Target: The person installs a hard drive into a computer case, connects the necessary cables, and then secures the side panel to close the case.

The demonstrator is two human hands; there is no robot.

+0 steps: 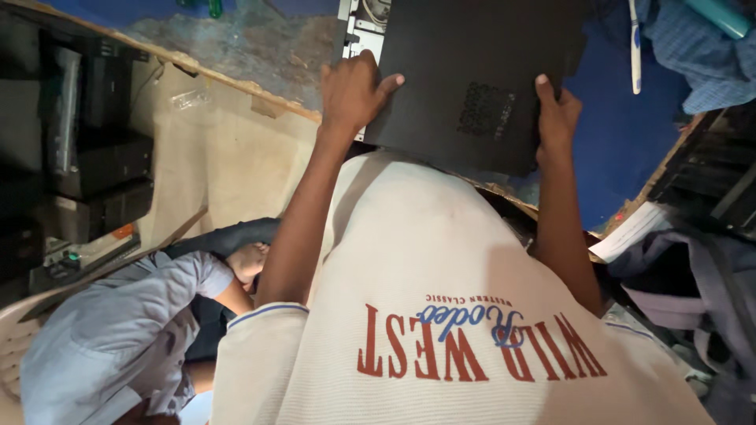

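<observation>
Black panel [472,79] sits at the table's [630,134] near edge, my left hand [354,90] and right hand [555,118] gripping its sides. It's not seated yet; the metal chassis [364,31] shows beyond.

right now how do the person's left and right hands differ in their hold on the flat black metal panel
The left hand lies spread over the flat black metal panel's left edge, thumb stretched out across its top; the right hand clasps the right edge, thumb pointing up. The left hand sits higher in the frame. Both are bare and touch the panel.
</observation>
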